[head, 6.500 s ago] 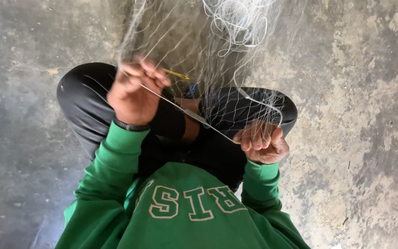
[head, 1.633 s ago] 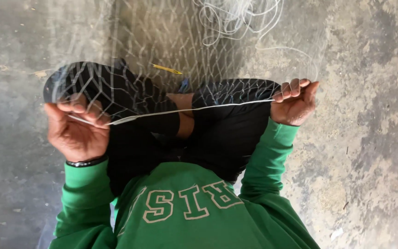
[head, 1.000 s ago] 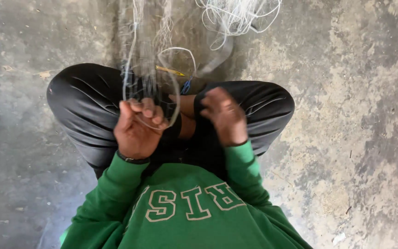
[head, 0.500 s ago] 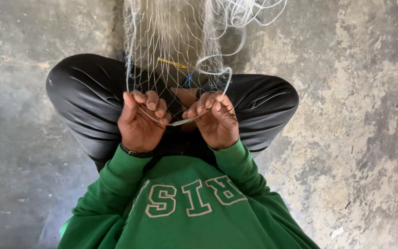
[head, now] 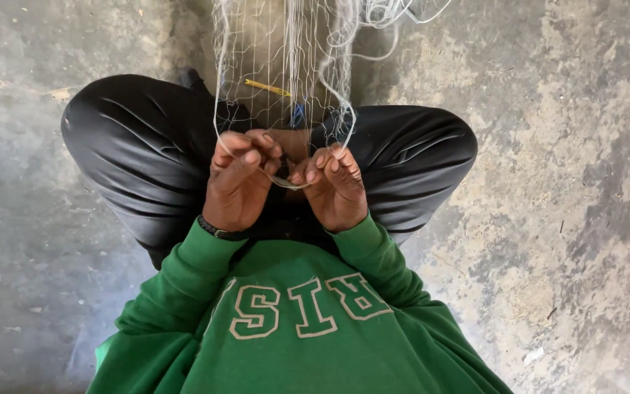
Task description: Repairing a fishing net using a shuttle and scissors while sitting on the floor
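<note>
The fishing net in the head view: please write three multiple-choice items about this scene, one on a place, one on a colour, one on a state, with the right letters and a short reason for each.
1. Where does the small yellow stick lie?
A. behind the net, above the hands
B. on the green sleeve
C. on the floor at the far right

2. What colour is the sweatshirt?
A. red
B. green
C. white

3. How do the left hand and the right hand stand?
A. both flat on the floor
B. far apart, arms spread wide
C. close together, each grip closed on the net's edge cord

Answers:
1 A: the stick shows through the net mesh, beyond the hands.
2 B: body and sleeves are green.
3 C: the fingers of both hands pinch the pale cord over the lap.
</note>
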